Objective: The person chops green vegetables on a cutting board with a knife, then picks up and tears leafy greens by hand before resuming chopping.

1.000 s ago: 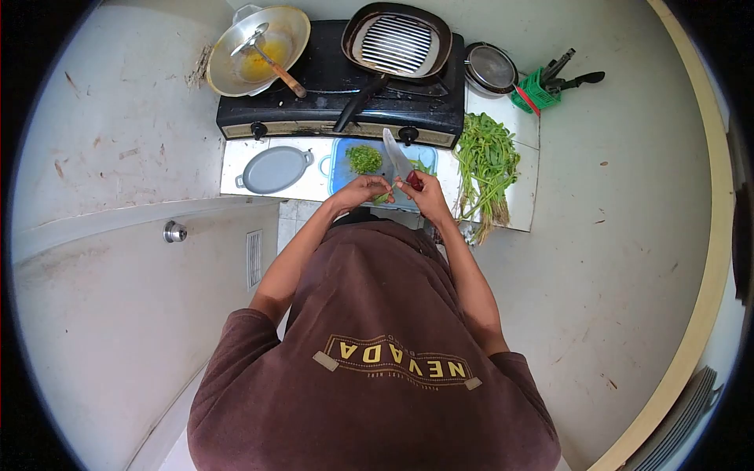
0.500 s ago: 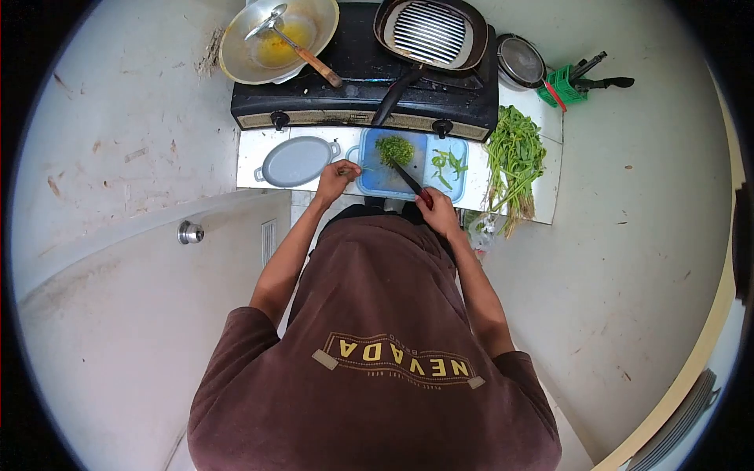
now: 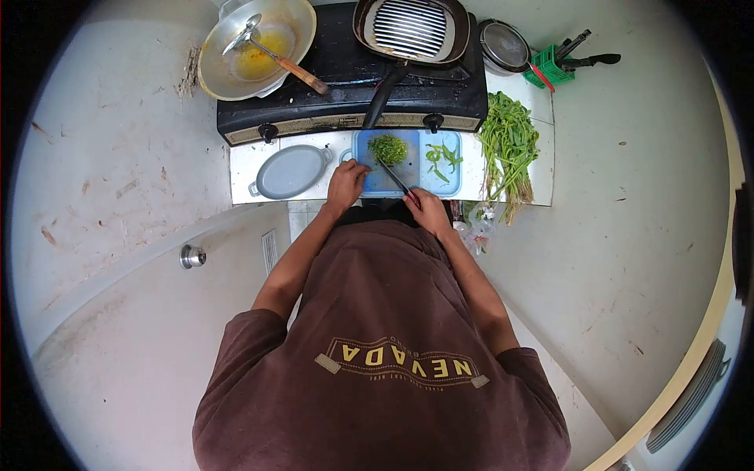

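A blue cutting board [image 3: 400, 184] lies on the white counter in front of the stove. On it sit a pile of chopped greens [image 3: 388, 148] and a few loose green stalks [image 3: 440, 157]. My right hand [image 3: 426, 209] grips a knife [image 3: 390, 176] whose blade points toward the chopped pile. My left hand [image 3: 346, 180] rests with curled fingers on the board's left edge, beside the blade; whether it holds a stalk is hidden.
A grey oval dish [image 3: 289, 171] sits left of the board. A bunch of long green vegetables [image 3: 507, 149] lies to the right. A black stove [image 3: 353, 86] carries a wok with a ladle [image 3: 251, 47] and a grill pan [image 3: 412, 30]. A green basket of utensils [image 3: 554, 72] stands at the back right.
One second ago both hands were raised together over the board with the knife upright. Now the knife is lowered onto the board by the chopped pile and my left hand rests at the board's left edge.
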The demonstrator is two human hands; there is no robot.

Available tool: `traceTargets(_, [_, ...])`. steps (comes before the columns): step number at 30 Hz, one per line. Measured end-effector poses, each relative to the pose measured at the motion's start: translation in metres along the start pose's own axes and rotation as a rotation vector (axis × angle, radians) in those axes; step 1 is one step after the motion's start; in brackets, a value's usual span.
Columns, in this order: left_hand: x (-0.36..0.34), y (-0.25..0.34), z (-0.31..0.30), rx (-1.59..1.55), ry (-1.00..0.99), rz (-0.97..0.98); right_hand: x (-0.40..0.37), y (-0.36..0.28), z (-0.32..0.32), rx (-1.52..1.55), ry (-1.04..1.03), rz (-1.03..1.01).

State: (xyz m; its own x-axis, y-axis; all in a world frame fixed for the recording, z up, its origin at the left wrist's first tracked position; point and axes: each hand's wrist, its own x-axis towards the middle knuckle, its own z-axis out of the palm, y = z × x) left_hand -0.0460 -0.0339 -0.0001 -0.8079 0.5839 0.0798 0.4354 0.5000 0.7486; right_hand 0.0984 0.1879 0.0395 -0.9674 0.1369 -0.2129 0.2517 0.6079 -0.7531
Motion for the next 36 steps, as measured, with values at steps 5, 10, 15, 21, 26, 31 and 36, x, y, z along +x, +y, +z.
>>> traceTargets(5, [-0.007, -0.005, -0.001, 0.128, -0.042, 0.124, 0.001, -0.001, 0.007, -0.101, -0.029, 0.008])
traceTargets(10, [-0.006, -0.006, 0.0, 0.108, -0.036, 0.177, 0.003, 0.002, 0.014, -0.225, -0.027, -0.024])
traceTargets(15, [-0.006, -0.007, -0.002, 0.129, -0.053, 0.182, 0.003, -0.005, 0.015, -0.294, -0.046, -0.049])
traceTargets(21, [-0.006, -0.006, -0.005, 0.169, -0.094, 0.183, 0.006, 0.003, 0.023, -0.376, -0.054, -0.077])
traceTargets(26, [-0.005, -0.006, -0.007, 0.161, -0.103, 0.184, 0.012, 0.009, 0.029, -0.534, -0.082, -0.108])
traceTargets(31, [-0.004, -0.008, -0.006, 0.13, -0.092, 0.193, 0.021, 0.001, 0.026, -0.589, -0.201, -0.064])
traceTargets(36, [-0.004, -0.012, -0.004, 0.095, -0.126, 0.181, 0.015, 0.0, 0.012, -0.613, -0.202, -0.07])
